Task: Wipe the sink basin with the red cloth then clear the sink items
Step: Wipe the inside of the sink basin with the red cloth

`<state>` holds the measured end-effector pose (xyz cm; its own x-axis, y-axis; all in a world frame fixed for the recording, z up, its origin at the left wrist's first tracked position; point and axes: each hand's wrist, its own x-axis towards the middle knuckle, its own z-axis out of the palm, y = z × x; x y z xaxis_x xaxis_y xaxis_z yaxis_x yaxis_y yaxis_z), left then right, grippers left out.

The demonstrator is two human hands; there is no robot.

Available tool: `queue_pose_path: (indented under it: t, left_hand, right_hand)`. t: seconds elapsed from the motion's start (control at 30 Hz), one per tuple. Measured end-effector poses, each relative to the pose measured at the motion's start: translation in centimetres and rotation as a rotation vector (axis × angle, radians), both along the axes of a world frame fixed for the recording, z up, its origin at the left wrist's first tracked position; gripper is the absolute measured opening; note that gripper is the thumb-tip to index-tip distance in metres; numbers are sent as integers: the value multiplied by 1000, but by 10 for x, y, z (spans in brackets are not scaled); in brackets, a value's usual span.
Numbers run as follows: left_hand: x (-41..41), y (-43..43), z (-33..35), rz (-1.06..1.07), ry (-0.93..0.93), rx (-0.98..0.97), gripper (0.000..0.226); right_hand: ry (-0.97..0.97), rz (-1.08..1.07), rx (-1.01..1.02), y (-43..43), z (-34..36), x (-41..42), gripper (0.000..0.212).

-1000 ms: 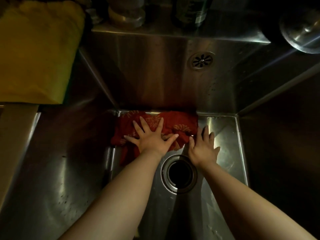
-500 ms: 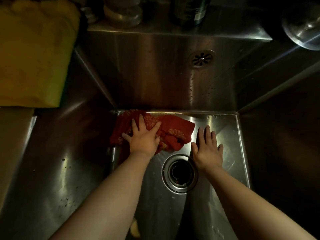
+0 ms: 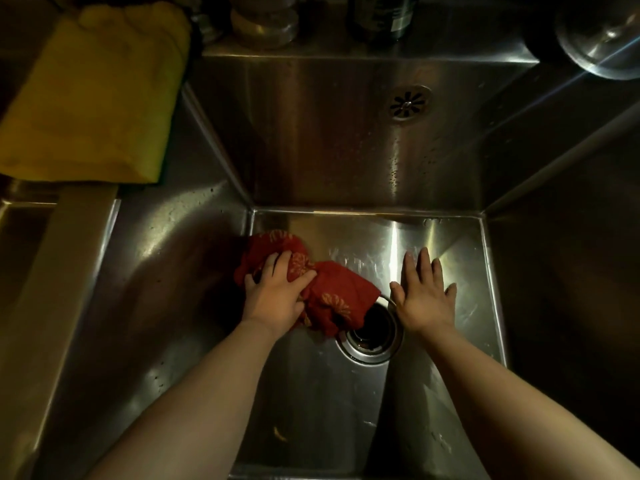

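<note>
Left fingers (image 3: 284,263) clench the cloth (image 3: 332,292) on the sink (image 3: 329,150) floor; right fingers (image 3: 424,266) lie straight, holding nothing.
The left hand (image 3: 275,301) bunches the red fabric at the floor's left, probably for a firmer wipe, and one edge of it laps the drain (image 3: 372,336) rim. The right hand (image 3: 424,299) presses bare steel beside the drain, seemingly as a brace. Dim light swallows the side walls. The jars (image 3: 265,22) on the back ledge are cut off, and the pale scrap (image 3: 278,433) near the front cannot be identified.
</note>
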<state>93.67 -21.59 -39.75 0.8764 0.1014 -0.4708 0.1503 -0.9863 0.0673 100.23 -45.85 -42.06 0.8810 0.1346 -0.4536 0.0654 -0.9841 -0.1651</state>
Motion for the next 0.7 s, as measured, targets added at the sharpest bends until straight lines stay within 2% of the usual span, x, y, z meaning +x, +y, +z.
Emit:
queue_pose_path:
  t: [0.1, 0.23, 0.43, 0.7]
  left_hand:
    - [4, -3, -2, 30, -5, -19, 57]
    - [35, -17, -3, 240, -6, -142, 55]
    - [73, -36, -7, 484, -28, -153, 52]
    - [38, -38, -1, 344, -75, -107, 54]
  right_hand:
    - [-16, -6, -6, 1, -2, 0, 62]
    - [-22, -5, 5, 1, -7, 3, 63]
    - [-24, -6, 37, -1, -8, 6, 63]
    - [-16, 7, 34, -3, -2, 1, 63]
